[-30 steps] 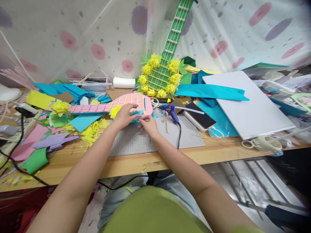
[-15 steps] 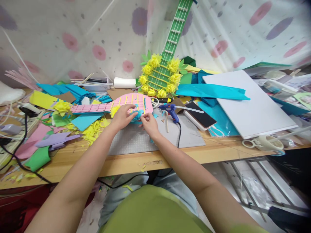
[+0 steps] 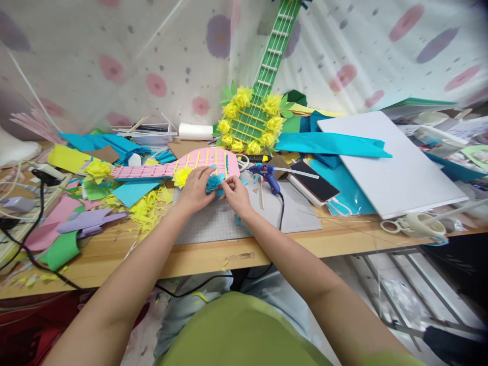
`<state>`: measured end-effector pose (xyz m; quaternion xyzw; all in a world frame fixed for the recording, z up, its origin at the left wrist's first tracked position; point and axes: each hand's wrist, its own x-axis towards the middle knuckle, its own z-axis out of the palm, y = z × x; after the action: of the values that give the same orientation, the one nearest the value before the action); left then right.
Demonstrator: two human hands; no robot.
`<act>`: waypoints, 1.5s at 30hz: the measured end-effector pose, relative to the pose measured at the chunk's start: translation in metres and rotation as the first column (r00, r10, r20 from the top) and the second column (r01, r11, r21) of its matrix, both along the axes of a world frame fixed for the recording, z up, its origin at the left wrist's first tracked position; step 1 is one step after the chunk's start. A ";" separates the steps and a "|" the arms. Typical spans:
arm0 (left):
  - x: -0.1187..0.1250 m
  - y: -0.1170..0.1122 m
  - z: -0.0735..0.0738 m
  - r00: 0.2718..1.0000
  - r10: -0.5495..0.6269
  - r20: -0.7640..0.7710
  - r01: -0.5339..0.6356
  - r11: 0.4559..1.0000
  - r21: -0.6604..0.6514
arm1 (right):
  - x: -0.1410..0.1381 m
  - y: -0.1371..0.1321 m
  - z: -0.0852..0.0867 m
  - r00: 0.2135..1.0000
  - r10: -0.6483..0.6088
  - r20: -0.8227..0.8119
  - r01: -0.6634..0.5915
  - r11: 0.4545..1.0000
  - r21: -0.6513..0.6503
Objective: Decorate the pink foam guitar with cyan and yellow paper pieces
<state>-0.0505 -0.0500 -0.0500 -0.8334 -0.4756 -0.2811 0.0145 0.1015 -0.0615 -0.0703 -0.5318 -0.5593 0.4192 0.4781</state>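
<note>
Between my hands is a blue paper flower [image 3: 214, 183], over the near edge of a pink paper guitar [image 3: 198, 155] with yellow strips on its body. My left hand [image 3: 196, 189] curls round the flower's left side, thumb and fingers closed on it. At its right side my right hand [image 3: 235, 193] pinches a petal edge between thumb and fingertips. A yellow paper flower [image 3: 182, 176] sits on the guitar just left of my left hand. Under the hands lies a grey cutting mat [image 3: 213, 223].
A blue glue gun [image 3: 270, 178] with a black cord lies right of my hands, beside a phone [image 3: 315, 180]. Behind stands a green paper guitar [image 3: 249, 122] ringed with yellow flowers. Paper scraps [image 3: 147, 208] cover the left; a white board [image 3: 392, 162] lies right, near scissors [image 3: 404, 224].
My left hand has turned and drawn slightly nearer, from spread over the flower to curled round its side. The blue flower shows more fully. My right hand keeps its pinch, barely moved.
</note>
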 end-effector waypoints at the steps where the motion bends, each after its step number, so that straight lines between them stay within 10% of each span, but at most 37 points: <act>1: 0.001 0.001 0.000 1.000 0.001 -0.009 0.000 1.000 0.005 | 0.001 0.001 0.000 1.000 0.008 0.011 -0.008 1.000 0.007; 26: -0.009 0.001 0.015 0.994 -0.084 -0.064 0.083 0.997 -0.007 | 0.032 0.009 0.001 0.994 0.052 -0.092 -0.053 0.999 -0.004; 33: -0.027 0.009 0.032 0.989 0.089 0.123 -0.085 0.996 -0.031 | 0.044 0.006 0.004 0.986 0.099 -0.132 -0.113 0.988 -0.104; 45: -0.011 0.003 0.018 0.993 -0.119 -0.027 0.115 0.986 -0.122 | 0.015 0.005 0.004 0.958 0.225 -0.179 -0.246 0.964 -0.101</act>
<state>-0.0612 -0.0470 -0.0315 -0.8639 -0.4416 -0.2382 -0.0441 0.1166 -0.0561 -0.0661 -0.4528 -0.5502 0.5495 0.4363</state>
